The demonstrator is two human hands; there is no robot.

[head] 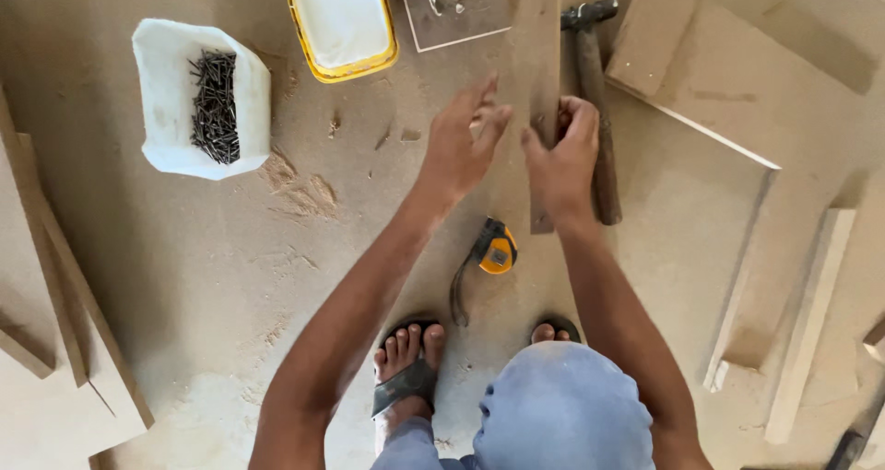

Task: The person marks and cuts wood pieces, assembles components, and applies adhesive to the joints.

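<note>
Head view, looking straight down at a sawdust-covered floor (230,276). Person crouches; sandalled feet (406,359) at the bottom edge of frame.

Right hand (564,157): fingers curled and clamped on a narrow wooden strip (536,55), which runs from the top edge of frame down past the hand. Thumb on the strip's left side, fingers wrapped over its right edge.

Left hand (461,143): fingers spread and apart, gripping nothing; fingertips just at the strip's left edge (contact can't be confirmed, some motion blur).

Hammer (595,111) lies on the floor just right of the strip, head toward the top edge, wooden handle partly behind the right hand.

Yellow tape measure (496,249) sits on the floor below the hands, between the forearms, dark strap trailing toward the feet.

Toward the top-left corner: white tub of dark nails (214,101). Near it, at the top edge, a yellow-rimmed square tub (343,23) with a white inside. Beside that, a small dark board (456,9) with a pale edge.

Right side: large flat board panels (737,92), overlapping, plus a pale wooden batten (811,323) lying toward the bottom-right corner. Left edge: more board offcuts (55,341), stacked at an angle.
</note>
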